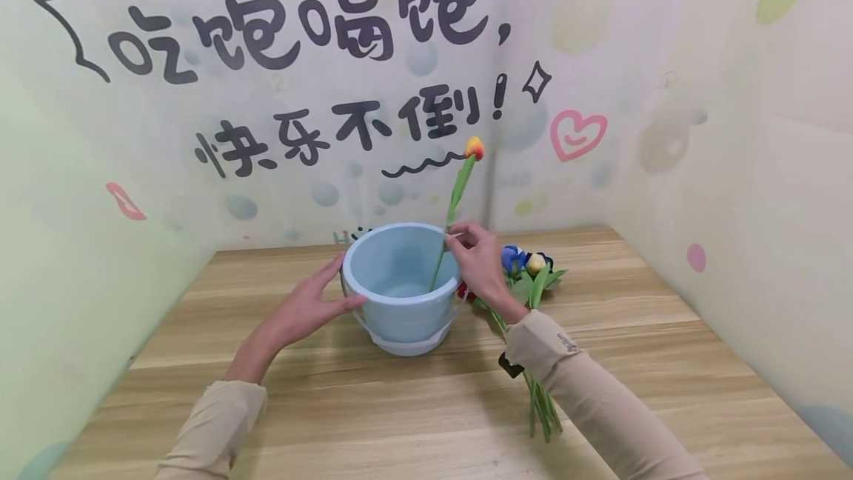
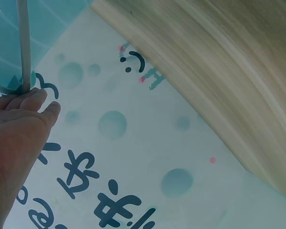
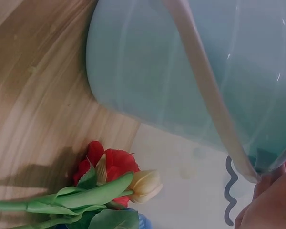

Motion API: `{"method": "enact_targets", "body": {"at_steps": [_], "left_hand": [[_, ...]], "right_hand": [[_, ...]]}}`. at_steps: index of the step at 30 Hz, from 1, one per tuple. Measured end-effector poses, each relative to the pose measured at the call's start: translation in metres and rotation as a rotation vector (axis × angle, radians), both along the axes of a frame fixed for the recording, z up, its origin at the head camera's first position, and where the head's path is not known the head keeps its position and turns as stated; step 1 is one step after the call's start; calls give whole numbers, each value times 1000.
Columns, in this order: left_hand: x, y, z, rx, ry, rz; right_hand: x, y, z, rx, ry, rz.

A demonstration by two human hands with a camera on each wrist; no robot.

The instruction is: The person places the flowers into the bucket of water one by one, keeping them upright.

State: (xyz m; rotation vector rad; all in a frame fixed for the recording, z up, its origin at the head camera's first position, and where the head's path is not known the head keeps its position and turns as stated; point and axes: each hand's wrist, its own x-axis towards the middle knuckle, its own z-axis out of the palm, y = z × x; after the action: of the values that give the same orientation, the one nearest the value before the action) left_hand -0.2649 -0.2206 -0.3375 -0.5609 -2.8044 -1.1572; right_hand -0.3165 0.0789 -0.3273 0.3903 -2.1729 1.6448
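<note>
A light blue bucket (image 1: 400,324) with a thin handle stands upright on the wooden table. My left hand (image 1: 303,310) rests against its left side, thumb extended along the front of the rim and fingers farther back; the left wrist view shows fingertips near the handle's joint. Between thumb and fingers, my right hand (image 1: 478,261) pinches the stem of an orange-yellow artificial tulip (image 1: 474,148) at the bucket's right rim. The tulip leans slightly right, its bloom high above the bucket and its lower stem inside. In the right wrist view, most of that hand lies outside the frame.
Right of the bucket lies a bunch of artificial flowers (image 1: 536,284), with a red bloom (image 3: 117,167), a cream tulip (image 3: 145,186) and blue petals. Their stems point toward the table's front. A small black object (image 1: 511,364) sits beside the stems. Printed walls enclose the table (image 1: 413,421).
</note>
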Motion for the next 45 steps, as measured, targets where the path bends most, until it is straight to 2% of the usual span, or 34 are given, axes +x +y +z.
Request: {"method": "enact_targets", "body": {"at_steps": [4,11,20,31,45], "left_hand": [[0,0,-1,7,11,-8],[1,0,-1,13,12,-7],[1,-1,-2,14,13,-6],[0,-2,-2,18,5,-14],[-2,-1,-1,26,10,-25]], "right_hand": [[2,-3,0,56,11,-19],[1,-6,-1,214,47,-94],[0,-8,1,329,-7,-116],[0,-7,7,396,-72,-99],[2,-8,14,520,-74,-132]]}}
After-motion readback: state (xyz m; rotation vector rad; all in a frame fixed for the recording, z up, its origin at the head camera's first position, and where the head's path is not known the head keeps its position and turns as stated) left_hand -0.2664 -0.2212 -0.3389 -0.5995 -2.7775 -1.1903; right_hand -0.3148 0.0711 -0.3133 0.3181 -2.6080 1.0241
